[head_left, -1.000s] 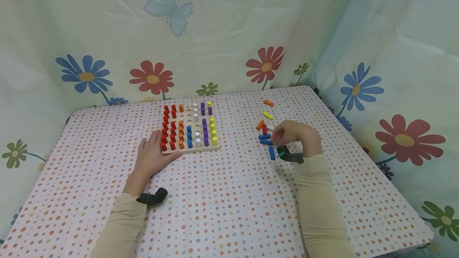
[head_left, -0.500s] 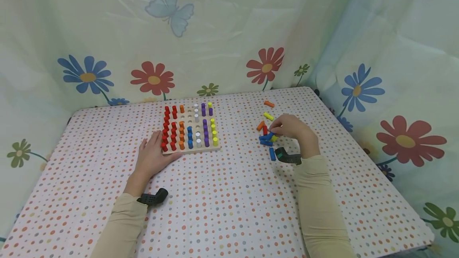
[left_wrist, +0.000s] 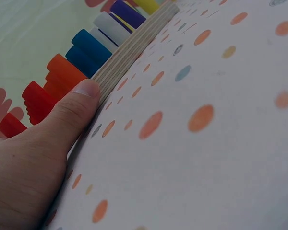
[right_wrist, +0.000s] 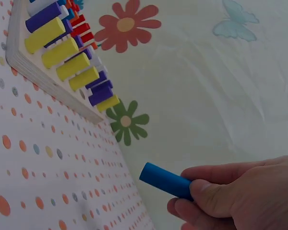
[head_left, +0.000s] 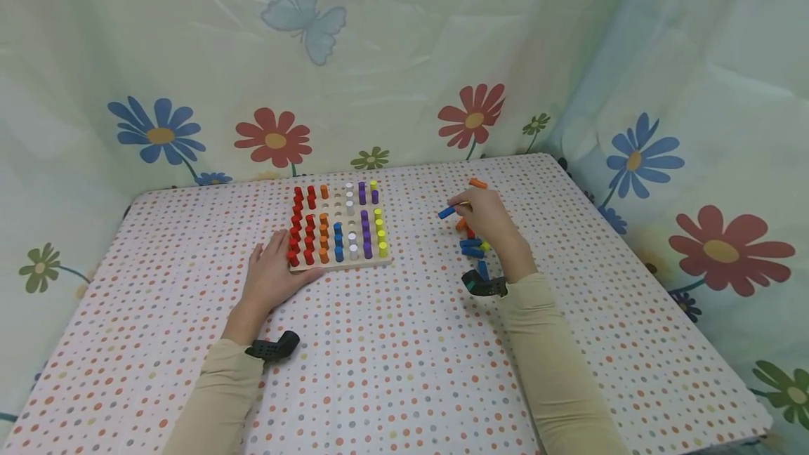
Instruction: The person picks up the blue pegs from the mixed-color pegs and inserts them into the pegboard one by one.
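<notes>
Here's the right hand [head_left: 488,218], thumb and fingers pinching one end of a blue peg [right_wrist: 165,181], no gap to spare, its other end poking out free. The peg is up over the table [head_left: 392,385], between the loose pegs [head_left: 472,253] and the board [left_wrist: 134,51], and it looks like a carry in hand. For a good one, I'd say: hold that far-end pinch firm, go over the standing pegs without brushing them, and turn the peg upright before lowering it. And the left hand [head_left: 270,276]? Fingers spread along the board's left side, gripping no peg, thumb against the front edge; steady pressure there should stop any skid. Now the peg itself: a plain, smooth-looking cylinder, one even blue, flat at the free end, tilted well off upright.
</notes>
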Available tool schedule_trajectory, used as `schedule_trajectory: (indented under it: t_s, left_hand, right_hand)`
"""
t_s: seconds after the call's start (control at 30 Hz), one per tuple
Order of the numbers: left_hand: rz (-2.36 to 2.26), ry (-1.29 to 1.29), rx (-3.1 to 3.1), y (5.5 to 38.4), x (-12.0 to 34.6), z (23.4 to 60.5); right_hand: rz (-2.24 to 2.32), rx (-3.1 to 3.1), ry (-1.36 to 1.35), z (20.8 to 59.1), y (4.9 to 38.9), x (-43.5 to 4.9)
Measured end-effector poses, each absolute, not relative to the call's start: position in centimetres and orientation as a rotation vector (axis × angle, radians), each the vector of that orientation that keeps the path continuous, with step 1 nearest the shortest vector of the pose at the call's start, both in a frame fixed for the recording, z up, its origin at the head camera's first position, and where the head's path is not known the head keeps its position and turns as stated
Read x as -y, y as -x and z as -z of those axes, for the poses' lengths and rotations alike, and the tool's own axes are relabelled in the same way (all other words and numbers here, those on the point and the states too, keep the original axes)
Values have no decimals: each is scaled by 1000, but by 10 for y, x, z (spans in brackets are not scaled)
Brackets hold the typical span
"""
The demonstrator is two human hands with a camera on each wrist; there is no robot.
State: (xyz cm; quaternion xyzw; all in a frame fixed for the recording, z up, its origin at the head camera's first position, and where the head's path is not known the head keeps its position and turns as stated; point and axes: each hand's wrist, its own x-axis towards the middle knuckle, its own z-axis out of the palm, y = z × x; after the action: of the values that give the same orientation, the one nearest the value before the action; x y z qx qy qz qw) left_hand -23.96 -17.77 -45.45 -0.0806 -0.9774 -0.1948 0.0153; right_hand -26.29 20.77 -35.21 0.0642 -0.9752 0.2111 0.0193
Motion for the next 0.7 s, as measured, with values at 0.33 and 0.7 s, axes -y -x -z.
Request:
schedule_trajectory:
  t_s: [0.33,0.7]
  left_hand:
    - [585,248,3020,243,179,458]
    - [575,235,3038,243,177,459]
  right_hand:
    - [-748,2856,-279,349,278,-149]
    - [-918,2664,-310,358,294,-71]
